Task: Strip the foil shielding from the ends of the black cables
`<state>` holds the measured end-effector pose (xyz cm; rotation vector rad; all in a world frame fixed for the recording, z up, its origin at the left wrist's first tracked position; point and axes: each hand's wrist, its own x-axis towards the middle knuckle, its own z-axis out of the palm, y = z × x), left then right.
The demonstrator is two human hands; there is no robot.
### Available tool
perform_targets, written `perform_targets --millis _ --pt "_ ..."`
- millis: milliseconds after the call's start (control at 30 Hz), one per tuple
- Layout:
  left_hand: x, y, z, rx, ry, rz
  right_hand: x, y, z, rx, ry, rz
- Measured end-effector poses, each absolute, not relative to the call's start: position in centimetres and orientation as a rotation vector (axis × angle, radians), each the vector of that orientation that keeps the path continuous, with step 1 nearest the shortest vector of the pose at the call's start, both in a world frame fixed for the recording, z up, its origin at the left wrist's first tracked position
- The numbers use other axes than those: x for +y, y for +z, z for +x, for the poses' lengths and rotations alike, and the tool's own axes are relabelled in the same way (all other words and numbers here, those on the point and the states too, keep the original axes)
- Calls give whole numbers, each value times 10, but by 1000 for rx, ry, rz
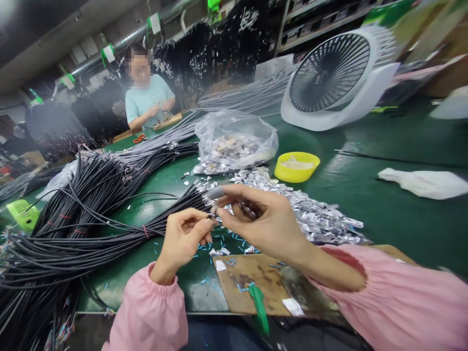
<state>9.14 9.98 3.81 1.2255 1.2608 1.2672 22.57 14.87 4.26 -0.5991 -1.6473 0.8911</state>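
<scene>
In front of me, my left hand (pixel 188 236) is closed, thumb and fingers pinching a black cable near its end. My right hand (pixel 268 222) meets it there, its bent fingertips closed around the cable's tip. A grey cover sits on one right fingertip. Something dark and shiny shows inside the curled right fingers, too obscured to name. Behind both hands lies a bundle of black cables (pixel 164 217) with silvery stripped ends. Just right of them spreads a pile of crumpled foil scraps (pixel 318 217). Small blue offcuts (pixel 206 251) are scattered below the hands.
A brown board (pixel 244 273) with a green-handled tool (pixel 259 304) lies at the near edge. Further back stand a plastic bag of scraps (pixel 237 141), a yellow bowl (pixel 297 166) and a white fan (pixel 336 78). Heaped cables (pixel 87 190) fill the left. A co-worker (pixel 148 100) sits opposite.
</scene>
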Motion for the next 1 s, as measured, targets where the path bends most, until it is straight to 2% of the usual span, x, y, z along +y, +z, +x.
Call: perform_targets --millis 167,533,733,900,1000 --pt "100 39 89 1235 1555 1135 154 41 223 -1572 1010 -638" --pt "95 45 85 1221 1316 1215 158 45 226 -1805 766 -362" --pt "97 38 86 1188 1235 1255 157 42 226 -1777 803 -486" --pt "99 35 92 1179 1359 1335 159 43 226 -1707 1124 -628" --pt "98 32 94 1371 1491 1458 155 44 227 -1734 887 -581"
